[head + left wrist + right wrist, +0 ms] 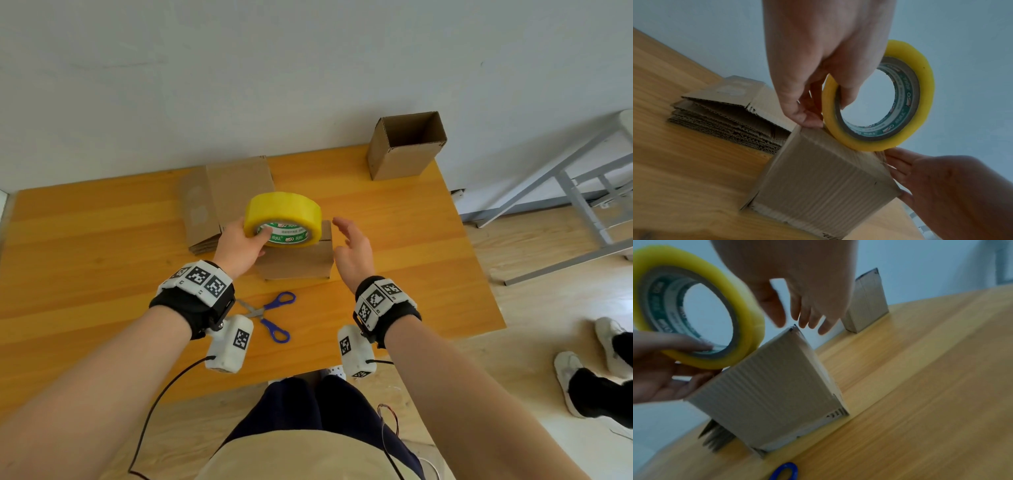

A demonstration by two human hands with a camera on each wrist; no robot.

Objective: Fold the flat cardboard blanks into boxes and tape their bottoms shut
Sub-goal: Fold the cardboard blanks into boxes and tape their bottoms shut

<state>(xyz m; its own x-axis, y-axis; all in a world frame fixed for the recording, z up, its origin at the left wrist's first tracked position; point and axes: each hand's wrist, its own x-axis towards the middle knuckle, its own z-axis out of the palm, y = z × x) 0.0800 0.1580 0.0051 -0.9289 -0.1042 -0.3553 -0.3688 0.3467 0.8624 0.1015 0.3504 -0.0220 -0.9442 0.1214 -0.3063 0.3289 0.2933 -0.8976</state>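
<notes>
My left hand (239, 248) grips a yellow tape roll (283, 219), thumb hooked into its core (846, 97). The roll (879, 97) hovers just over a folded cardboard box (298, 260) standing upside down mid-table. The box (818, 175) and roll (698, 308) show in both wrist views. My right hand (352, 246) hangs open beside the box's right edge, fingers (807, 318) spread above its far corner, holding nothing. A stack of flat cardboard blanks (219, 202) lies behind the left hand.
A finished open-topped box (406, 145) stands at the table's far right corner. Blue-handled scissors (270, 317) lie near the front edge between my wrists. A wall runs behind the wooden table (102, 274). Another person's feet (599, 370) and a metal frame (582, 202) stand on the right.
</notes>
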